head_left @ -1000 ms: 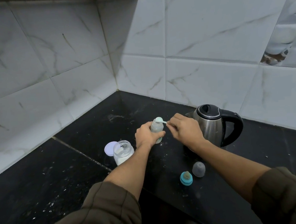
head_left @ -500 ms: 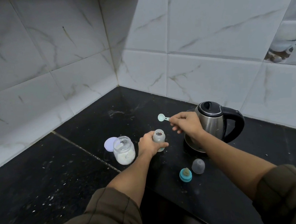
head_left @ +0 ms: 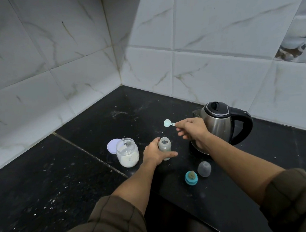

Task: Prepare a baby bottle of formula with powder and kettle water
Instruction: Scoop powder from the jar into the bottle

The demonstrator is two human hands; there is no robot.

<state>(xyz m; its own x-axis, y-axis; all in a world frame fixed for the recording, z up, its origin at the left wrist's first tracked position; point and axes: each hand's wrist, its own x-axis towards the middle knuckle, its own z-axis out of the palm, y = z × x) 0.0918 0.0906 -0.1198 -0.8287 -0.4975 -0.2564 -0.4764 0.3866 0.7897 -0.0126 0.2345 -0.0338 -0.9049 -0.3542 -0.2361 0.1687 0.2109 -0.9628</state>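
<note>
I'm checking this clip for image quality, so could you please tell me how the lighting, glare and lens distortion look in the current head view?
Head view: dim, cool, even light; the black countertop is dark. Soft highlights on the kettle, none blown out. Wide-angle lens bows the tile lines and stretches both sleeves. The bottle in the left hand and the scoop in the right hand look fairly sharp.

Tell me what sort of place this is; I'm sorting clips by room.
Most likely a home kitchen corner: a black stone counter meets marble-look wall tiles, with an electric kettle on it, beside an open powder jar and a baby bottle.
</note>
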